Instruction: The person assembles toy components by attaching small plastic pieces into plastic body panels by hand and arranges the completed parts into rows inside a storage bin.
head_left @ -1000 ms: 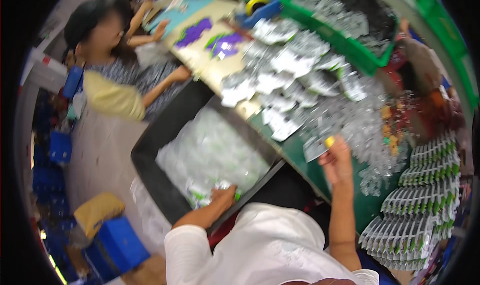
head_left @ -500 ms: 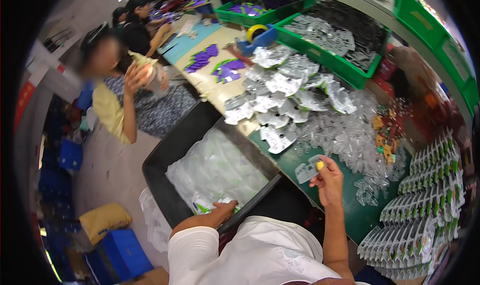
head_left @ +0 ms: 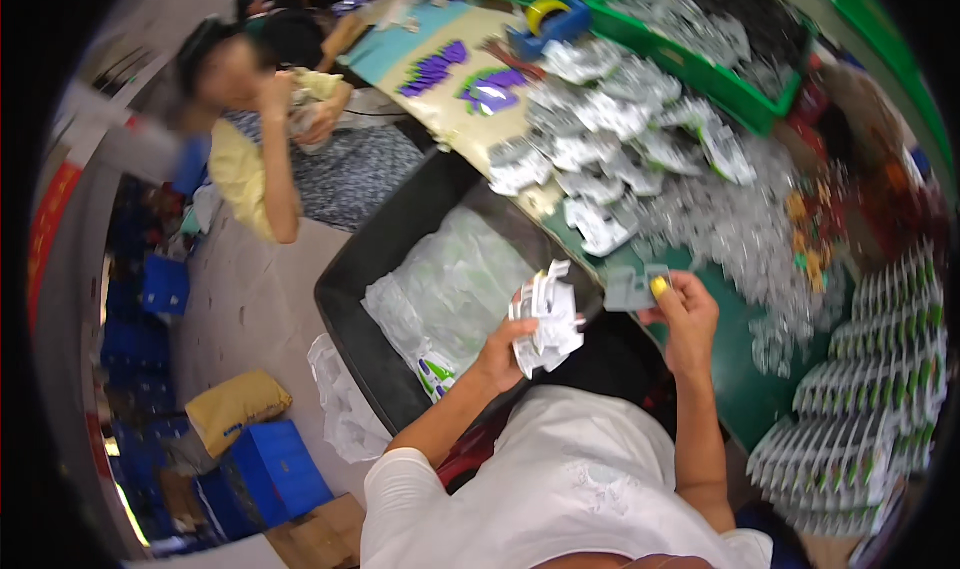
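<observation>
My left hand (head_left: 503, 357) is closed round white moulded plastic parts (head_left: 548, 327), which look like a small stack, held up over the near right edge of a black bin (head_left: 345, 287). To its right, my right hand (head_left: 688, 321) pinches a flat, translucent grey plastic piece (head_left: 628, 289) with cut-outs. A yellow covering (head_left: 658, 286) wraps the right thumb tip. Inside the bin lies a cloudy plastic bag (head_left: 450, 269), with some green and white parts (head_left: 434, 374) by its near edge.
White and grey parts (head_left: 610, 109) and clear plastic pieces (head_left: 710, 219) are heaped on the table. Green trays (head_left: 690, 64) stand behind. Rows of stacked white-green parts (head_left: 850, 429) rise at right. Another person in yellow sleeves (head_left: 240, 184) sits beyond the bin, near purple-green parts (head_left: 435, 69).
My left hand has risen out of the bin and moved right, now holding white plastic parts. My right hand still holds the translucent piece, now slightly higher and turned more level.
</observation>
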`<move>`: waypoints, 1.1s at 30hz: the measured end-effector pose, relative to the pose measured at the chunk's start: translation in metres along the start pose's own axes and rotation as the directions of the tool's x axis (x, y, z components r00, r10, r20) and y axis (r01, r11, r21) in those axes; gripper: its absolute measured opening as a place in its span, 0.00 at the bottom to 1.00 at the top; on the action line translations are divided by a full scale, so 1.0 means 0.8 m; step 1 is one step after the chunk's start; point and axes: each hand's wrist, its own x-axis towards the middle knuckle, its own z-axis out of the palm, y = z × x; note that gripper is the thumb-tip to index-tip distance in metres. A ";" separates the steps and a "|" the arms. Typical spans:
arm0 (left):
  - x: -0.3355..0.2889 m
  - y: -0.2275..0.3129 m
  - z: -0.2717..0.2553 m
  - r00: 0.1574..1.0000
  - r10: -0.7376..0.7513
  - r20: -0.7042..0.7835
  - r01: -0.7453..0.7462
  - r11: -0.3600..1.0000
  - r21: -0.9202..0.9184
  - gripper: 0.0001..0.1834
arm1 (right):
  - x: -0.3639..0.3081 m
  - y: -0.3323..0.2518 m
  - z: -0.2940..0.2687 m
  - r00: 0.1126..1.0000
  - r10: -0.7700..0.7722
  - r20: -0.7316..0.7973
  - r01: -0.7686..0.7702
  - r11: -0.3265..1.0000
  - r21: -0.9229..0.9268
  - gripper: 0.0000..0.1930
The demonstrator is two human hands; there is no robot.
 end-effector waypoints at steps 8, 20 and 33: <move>0.033 -0.032 0.066 0.930 -0.178 0.321 0.188 0.982 0.001 0.54 | -0.027 -0.013 0.011 0.981 -0.168 -0.098 0.173 0.984 0.051 0.04; 0.030 -0.032 0.051 0.944 -0.153 0.294 0.144 0.988 0.051 0.54 | -0.002 -0.015 0.008 0.980 0.010 0.198 -0.030 0.995 0.099 0.09; 0.050 -0.023 0.007 0.956 -0.081 0.283 0.151 0.960 -0.235 0.32 | 0.289 -0.122 0.020 0.849 -0.504 -0.158 0.469 0.856 -0.217 0.12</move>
